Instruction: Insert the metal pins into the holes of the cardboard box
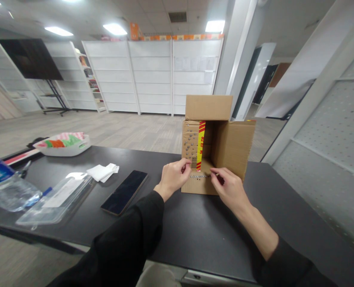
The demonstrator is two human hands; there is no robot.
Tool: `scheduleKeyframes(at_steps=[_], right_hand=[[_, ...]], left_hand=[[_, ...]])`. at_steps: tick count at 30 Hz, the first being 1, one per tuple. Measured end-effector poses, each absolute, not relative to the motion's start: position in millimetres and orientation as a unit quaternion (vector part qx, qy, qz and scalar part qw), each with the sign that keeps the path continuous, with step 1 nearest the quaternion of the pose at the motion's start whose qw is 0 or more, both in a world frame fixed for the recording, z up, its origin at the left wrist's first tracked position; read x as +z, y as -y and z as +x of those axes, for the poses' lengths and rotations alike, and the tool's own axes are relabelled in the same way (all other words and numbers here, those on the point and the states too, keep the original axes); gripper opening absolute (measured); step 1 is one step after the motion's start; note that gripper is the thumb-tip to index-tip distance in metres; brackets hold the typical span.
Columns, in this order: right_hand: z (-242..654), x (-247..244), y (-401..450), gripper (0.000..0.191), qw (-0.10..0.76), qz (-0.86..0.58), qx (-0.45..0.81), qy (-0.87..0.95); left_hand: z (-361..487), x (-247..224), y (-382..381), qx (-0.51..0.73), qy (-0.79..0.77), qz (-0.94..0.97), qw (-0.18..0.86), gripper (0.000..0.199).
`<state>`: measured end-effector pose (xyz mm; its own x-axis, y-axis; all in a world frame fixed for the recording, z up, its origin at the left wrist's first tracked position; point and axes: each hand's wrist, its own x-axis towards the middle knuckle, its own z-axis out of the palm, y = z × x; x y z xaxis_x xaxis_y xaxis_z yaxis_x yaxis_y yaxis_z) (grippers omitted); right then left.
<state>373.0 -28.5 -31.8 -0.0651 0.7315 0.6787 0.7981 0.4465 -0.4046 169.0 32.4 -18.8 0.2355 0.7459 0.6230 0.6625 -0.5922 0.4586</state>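
An open cardboard box [209, 107] stands on its side on the black table, its mouth facing me. Small silvery round pieces, like pin heads or screws, dot its left flap [190, 137], and a row of them crosses the lower flap [198, 186]. Yellow and red tape [200, 146] runs along the left flap's inner edge. My left hand [175, 175] is closed in a pinch at the left flap's lower part. My right hand [228, 185] pinches at the right end of the row on the lower flap. Whatever either hand's fingertips hold is too small to tell.
Left of my hands lie a black phone [124, 192], white tissues [103, 172] and a clear plastic case [58, 199]. A water bottle [7, 187] lies beyond the case. Farther back sits a white basket [64, 150] with colourful packets. A perforated panel [335, 151] stands at right.
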Motion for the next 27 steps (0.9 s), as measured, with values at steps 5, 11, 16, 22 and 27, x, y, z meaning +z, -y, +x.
scheduleKeyframes(at_steps=[5,11,16,22,27], right_hand=[[373.9,-34.9,26.8,0.022,0.435,-0.526,-0.031,0.730],[373.9,-36.0,25.7,0.022,0.427,-0.526,-0.026,0.735],[373.4,-34.9,27.4,0.018,0.423,-0.547,-0.002,0.722],[373.2,-33.3,29.0,0.009,0.414,-0.544,0.002,0.730],[372.7,-32.6,28.8,0.012,0.409,-0.533,-0.018,0.740]], left_hand=[[168.9,-18.3,-32.1,0.425,-0.448,0.785,0.048,0.021],[169.0,-18.0,-32.1,0.420,-0.451,0.786,0.048,0.021],[169.1,-17.4,-31.6,0.424,-0.450,0.784,0.048,0.021],[169.1,-18.0,-31.5,0.429,-0.445,0.785,0.049,0.021],[169.2,-18.1,-31.6,0.429,-0.445,0.785,0.048,0.021]])
